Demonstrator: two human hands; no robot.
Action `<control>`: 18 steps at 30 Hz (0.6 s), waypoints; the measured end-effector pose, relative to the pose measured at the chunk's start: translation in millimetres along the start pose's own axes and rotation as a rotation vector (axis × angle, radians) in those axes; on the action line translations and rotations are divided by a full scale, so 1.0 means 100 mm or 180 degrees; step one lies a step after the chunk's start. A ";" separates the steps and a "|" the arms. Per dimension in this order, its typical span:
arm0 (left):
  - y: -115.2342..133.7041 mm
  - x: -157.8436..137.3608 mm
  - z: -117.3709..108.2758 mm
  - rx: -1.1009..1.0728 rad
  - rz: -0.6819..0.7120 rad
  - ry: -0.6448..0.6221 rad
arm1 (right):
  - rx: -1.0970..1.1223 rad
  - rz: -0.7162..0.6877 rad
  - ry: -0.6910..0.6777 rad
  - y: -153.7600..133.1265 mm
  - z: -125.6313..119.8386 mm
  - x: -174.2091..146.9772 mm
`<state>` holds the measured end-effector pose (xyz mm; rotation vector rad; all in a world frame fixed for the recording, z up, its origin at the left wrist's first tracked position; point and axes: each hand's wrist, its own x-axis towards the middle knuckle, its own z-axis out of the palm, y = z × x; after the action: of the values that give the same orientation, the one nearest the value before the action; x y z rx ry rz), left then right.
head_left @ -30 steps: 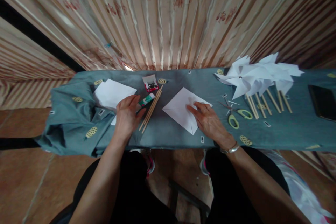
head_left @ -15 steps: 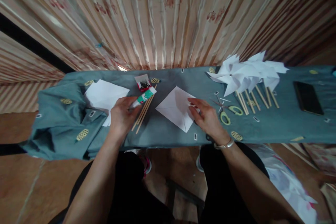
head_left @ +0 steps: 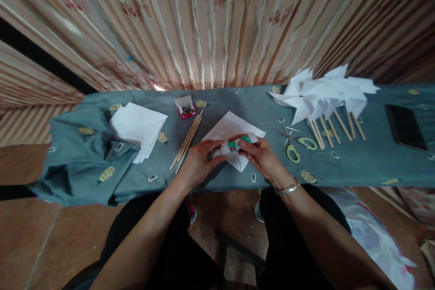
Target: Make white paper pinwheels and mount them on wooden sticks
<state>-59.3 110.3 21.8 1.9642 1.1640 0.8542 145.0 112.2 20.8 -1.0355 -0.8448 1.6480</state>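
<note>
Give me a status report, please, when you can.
Left hand, right hand both gripping green-and-white tube. Tube above white paper. Scissors right of paper, clear of hands.

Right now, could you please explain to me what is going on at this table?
A person holds a white-and-green tube over a creased white paper, with the left hand at one end and the right hand around the other part. To the left lie wooden sticks and an open box; to the right, scissors and white paper pinwheels.
</note>
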 end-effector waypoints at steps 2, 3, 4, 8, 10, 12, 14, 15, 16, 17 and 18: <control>-0.03 -0.01 -0.07 -0.0007 -0.0132 0.0030 | 0.0210 0.0065 0.0165 -0.03 -0.04 0.02; -0.05 -0.02 -0.12 0.0022 -0.0195 0.0091 | 0.0325 0.0103 0.0240 -0.04 -0.07 0.03; -0.08 -0.02 -0.18 0.0079 -0.0265 0.0185 | 0.0442 0.0135 0.0303 -0.05 -0.09 0.04; -0.26 -0.04 -0.51 0.0676 -0.0747 0.0783 | 0.0857 0.0226 0.0379 -0.06 -0.14 0.06; -0.37 -0.04 -0.65 0.1019 -0.0991 0.0919 | 0.1017 0.0283 0.0352 -0.05 -0.15 0.07; -0.48 -0.03 -0.73 0.1343 -0.1113 0.0841 | 0.1151 0.0361 0.0296 -0.04 -0.16 0.09; -0.56 -0.03 -0.77 0.1617 -0.1159 0.0743 | 0.1235 0.0429 0.0214 -0.05 -0.18 0.11; -0.59 -0.03 -0.77 0.1716 -0.1136 0.0711 | 0.1251 0.0444 0.0171 -0.05 -0.19 0.11; -0.62 -0.03 -0.77 0.1783 -0.1078 0.0696 | 0.1252 0.0442 0.0133 -0.06 -0.20 0.12; -0.65 -0.03 -0.77 0.1817 -0.0989 0.0703 | 0.1250 0.0427 0.0102 -0.06 -0.22 0.12; -0.67 -0.03 -0.77 0.1826 -0.0885 0.0729 | 0.1252 0.0414 0.0079 -0.07 -0.23 0.13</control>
<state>-152.8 149.2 8.1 2.0973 1.9351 0.6537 166.5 127.6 14.6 -0.8440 -0.4174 1.8150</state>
